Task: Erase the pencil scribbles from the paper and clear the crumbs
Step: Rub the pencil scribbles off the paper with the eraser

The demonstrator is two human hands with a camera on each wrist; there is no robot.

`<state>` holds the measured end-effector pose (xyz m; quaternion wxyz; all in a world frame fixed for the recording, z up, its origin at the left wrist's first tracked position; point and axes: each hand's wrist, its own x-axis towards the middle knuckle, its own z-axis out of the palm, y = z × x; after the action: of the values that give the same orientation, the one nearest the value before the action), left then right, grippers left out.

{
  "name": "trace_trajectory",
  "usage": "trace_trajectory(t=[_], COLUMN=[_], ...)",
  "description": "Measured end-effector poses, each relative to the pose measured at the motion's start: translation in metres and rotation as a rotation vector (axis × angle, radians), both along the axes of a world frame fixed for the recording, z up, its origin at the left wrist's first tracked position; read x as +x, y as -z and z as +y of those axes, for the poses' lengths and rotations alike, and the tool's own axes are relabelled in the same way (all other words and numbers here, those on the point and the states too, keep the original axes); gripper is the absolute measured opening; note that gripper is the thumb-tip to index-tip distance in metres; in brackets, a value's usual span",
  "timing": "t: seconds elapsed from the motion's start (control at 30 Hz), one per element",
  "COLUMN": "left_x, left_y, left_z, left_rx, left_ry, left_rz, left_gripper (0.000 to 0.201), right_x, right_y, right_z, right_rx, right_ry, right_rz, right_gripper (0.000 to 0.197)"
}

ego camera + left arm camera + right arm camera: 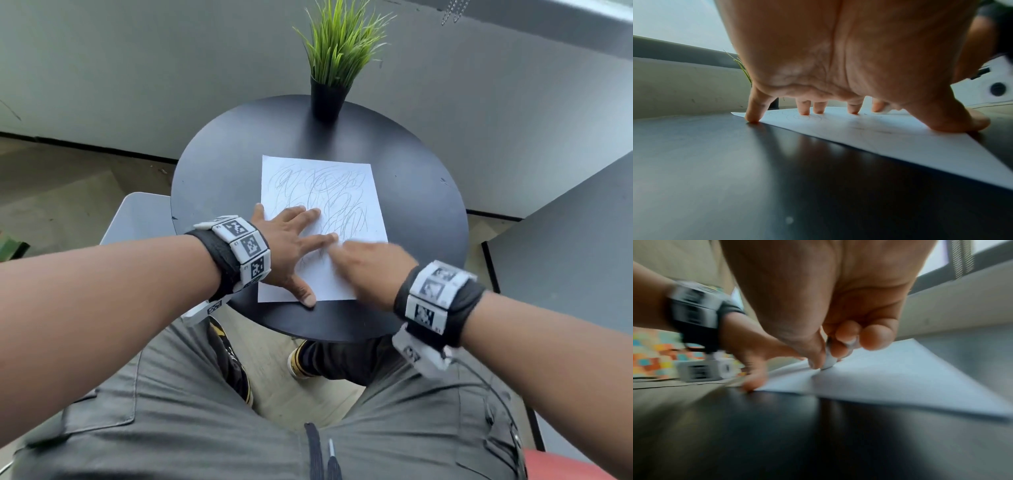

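A white sheet of paper [342, 192] covered in grey pencil scribbles lies on the round black table [219, 171]. My left hand [291, 240] is spread flat on the sheet's near left part, fingers straight, thumb at the near edge. In the left wrist view its fingertips [753, 119] press the paper [900, 142] down. My right hand [366, 263], blurred, is over the sheet's near middle. In the right wrist view its thumb and fingers pinch a small white eraser [829, 361] whose tip touches the paper [900, 373].
A black pot with green grass [329, 99] stands at the table's far edge. A grey chair seat [137, 219] is left of the table, and a grey wall runs behind. My legs and shoes are under the near edge.
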<state>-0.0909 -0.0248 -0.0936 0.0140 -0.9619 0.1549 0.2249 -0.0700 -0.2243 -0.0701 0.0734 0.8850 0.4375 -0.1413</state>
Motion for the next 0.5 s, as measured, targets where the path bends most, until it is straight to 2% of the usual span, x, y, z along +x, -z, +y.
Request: trace_trajectory(t=[0.07,0.17,0.23,0.3,0.37,0.43,0.5], left_x=[0.0,0.001,0.0,-0.001,-0.001,0.0,0.0], left_y=[0.0,-0.001,0.0,0.0,0.0,-0.001,-0.001], left_z=[0.0,0.0,-0.002,-0.003,-0.002,-0.002,-0.006], left_rx=[0.001,0.0,0.002,0.009,0.013,0.01,0.006], left_ry=[-0.002,-0.007,-0.01,-0.01,-0.013,-0.013,-0.024], left_rz=[-0.008,-0.007,-0.011,-0.014,-0.013,-0.013,-0.01], left_gripper=[0.12,0.12,0.12,0.12,0.12,0.119,0.119], right_x=[-0.02,0.012,0.019,-0.003,-0.022,-0.005,0.017], right_y=[0.003,0.0,0.001,0.004,0.004,0.001,0.001], right_z=[0.002,-0.009,-0.013,-0.005,-0.004,-0.011,-0.02], right_rx=[0.0,0.006,-0.005,-0.016,-0.034,-0.055,-0.034], right_ry=[-0.118,0.064,0.114,-0.023,-0.127,-0.043,0.121], right_rz=[0.084,0.014,-0.035,0.001,0.064,0.029,-0.009], right_gripper=[0.015,0.017,0.015,0.022,0.016,0.019,0.01])
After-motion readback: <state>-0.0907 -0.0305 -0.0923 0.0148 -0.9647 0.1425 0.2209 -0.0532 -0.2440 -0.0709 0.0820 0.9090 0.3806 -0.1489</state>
